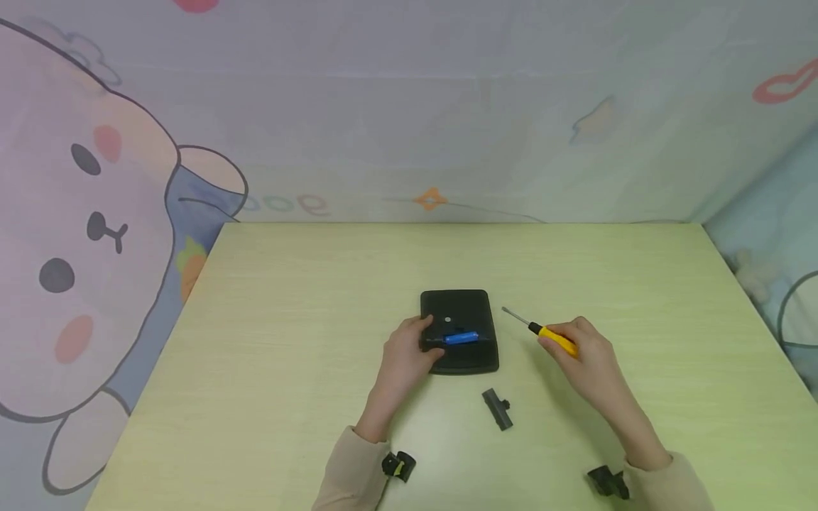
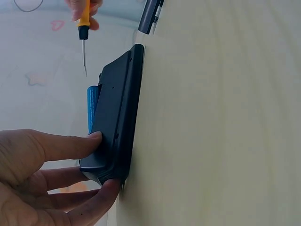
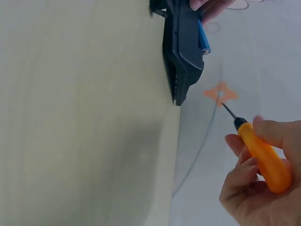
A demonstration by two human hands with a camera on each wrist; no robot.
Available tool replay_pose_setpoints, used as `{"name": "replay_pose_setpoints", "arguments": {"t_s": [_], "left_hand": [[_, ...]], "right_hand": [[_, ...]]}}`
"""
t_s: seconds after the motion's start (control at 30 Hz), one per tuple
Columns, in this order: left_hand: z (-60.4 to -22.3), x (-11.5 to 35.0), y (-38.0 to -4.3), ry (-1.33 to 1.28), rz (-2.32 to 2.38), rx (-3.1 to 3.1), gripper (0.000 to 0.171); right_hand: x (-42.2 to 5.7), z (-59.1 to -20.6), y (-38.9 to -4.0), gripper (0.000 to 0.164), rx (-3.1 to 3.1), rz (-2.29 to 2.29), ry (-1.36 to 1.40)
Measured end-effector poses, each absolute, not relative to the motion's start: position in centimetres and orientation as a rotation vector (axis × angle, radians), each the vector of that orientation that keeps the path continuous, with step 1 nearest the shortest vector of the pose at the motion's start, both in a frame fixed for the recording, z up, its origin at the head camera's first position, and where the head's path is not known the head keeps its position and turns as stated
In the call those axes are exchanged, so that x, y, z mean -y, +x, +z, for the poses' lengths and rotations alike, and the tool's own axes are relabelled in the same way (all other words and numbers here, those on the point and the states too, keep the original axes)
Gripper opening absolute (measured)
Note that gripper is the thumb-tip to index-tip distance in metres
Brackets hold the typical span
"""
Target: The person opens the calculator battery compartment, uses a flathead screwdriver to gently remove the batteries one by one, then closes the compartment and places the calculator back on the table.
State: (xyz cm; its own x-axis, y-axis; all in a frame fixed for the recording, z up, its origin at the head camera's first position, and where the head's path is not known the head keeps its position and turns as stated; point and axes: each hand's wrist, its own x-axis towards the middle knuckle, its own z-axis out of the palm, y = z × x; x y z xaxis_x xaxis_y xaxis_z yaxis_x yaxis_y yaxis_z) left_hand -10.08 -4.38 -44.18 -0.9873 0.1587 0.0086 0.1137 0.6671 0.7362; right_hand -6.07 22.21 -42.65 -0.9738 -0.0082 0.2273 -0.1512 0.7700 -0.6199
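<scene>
A flat black device [image 1: 459, 304] lies on the table, its upper face carrying a slot with a blue cylindrical battery [image 1: 461, 338] in it. In the left wrist view the battery stands partly proud of that face. My left hand [image 1: 404, 358] grips the device's left edge, thumb on the upper face and other fingers along the side. To the right, my right hand [image 1: 586, 358] holds a screwdriver [image 3: 265, 160] by its yellow handle. The shaft points toward the device, its tip apart from it. A small dark battery cover [image 1: 497, 409] lies in front of the device.
The pale wooden table [image 1: 307, 298] ends at a printed cloth backdrop [image 1: 409, 128] behind it. Small black wrist cameras sit at the left sleeve [image 1: 351, 468] and the right sleeve [image 1: 667, 486].
</scene>
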Motion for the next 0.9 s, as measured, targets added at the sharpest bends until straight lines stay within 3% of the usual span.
{"name": "replay_pose_setpoints", "arguments": {"t_s": [0.9], "left_hand": [[-43.8,4.7,-10.0,0.237,1.226,-2.802,0.054]], "right_hand": [[-27.9,-44.0,-7.5,0.027,3.126,0.678,-0.039]]}}
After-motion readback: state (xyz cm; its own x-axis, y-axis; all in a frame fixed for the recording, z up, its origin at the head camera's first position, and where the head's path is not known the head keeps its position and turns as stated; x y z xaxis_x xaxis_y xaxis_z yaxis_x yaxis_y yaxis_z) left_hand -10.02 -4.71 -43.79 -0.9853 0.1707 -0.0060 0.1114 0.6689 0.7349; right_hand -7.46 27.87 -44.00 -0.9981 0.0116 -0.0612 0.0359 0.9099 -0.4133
